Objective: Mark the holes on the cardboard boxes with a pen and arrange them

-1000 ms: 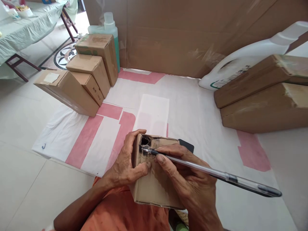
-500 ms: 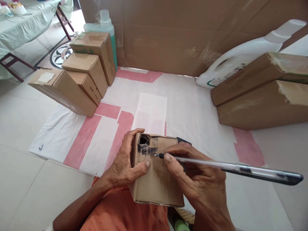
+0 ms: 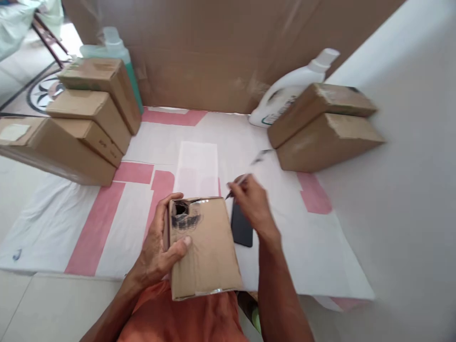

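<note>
Pen lifting off the box
Right hand (image 3: 252,199) gripping pen (image 3: 245,176), now pulling away from scribbled carton (image 3: 203,247); left hand (image 3: 156,251) still clasping it.

My left hand (image 3: 156,251) and right hand (image 3: 251,199) are bare, no rings or watch, forearms uncovered. Orange cloth (image 3: 171,316) covers my lap below them.

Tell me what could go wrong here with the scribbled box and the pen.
The black scribble lies right by the left hand thumb, so wet ink might smear. The right hand holds the pen above the dark phone-like slab; dropped, it could mark the white sheet. The cardboard box, gripped by one hand, could tip.
</note>
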`<state>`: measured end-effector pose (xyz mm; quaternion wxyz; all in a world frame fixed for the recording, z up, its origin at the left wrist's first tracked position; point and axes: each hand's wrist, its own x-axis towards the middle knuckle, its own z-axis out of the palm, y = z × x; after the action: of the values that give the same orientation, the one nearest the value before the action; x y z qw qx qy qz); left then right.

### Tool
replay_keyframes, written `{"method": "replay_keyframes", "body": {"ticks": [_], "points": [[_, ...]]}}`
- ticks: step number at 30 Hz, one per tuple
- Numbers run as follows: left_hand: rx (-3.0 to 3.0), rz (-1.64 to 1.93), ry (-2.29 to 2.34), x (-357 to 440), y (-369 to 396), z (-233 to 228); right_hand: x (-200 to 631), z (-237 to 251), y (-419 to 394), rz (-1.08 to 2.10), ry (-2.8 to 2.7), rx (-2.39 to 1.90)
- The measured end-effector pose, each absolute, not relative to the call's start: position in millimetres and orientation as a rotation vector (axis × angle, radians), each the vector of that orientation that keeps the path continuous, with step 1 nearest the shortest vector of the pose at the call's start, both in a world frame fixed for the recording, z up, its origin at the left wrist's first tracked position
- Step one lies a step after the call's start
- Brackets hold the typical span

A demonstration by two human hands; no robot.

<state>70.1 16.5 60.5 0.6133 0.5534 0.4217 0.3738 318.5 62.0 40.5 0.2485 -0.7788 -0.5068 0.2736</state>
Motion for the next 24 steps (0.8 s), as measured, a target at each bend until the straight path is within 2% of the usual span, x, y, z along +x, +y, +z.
{"method": "replay_keyframes", "body": {"ticks": [3, 10, 17, 21, 24], "points": [[1.308, 0.863, 1.008, 69, 18, 60, 314, 13, 53, 0.912, -1.549, -2.392], [1.381, 0.848, 1.039, 70, 20, 58, 286, -11, 31, 1.059, -1.606, -2.527], [1.375, 0.831, 1.056, 71, 20, 62, 298, -10, 13, 0.942, -1.547, -2.515], [1.389, 0.831, 1.054, 69, 21, 61, 318, -8, -15, 0.697, -1.294, -2.636], [1.402, 0.836, 1.051, 69, 22, 58, 332, -15, -29, 0.641, -1.076, -2.699]]}}
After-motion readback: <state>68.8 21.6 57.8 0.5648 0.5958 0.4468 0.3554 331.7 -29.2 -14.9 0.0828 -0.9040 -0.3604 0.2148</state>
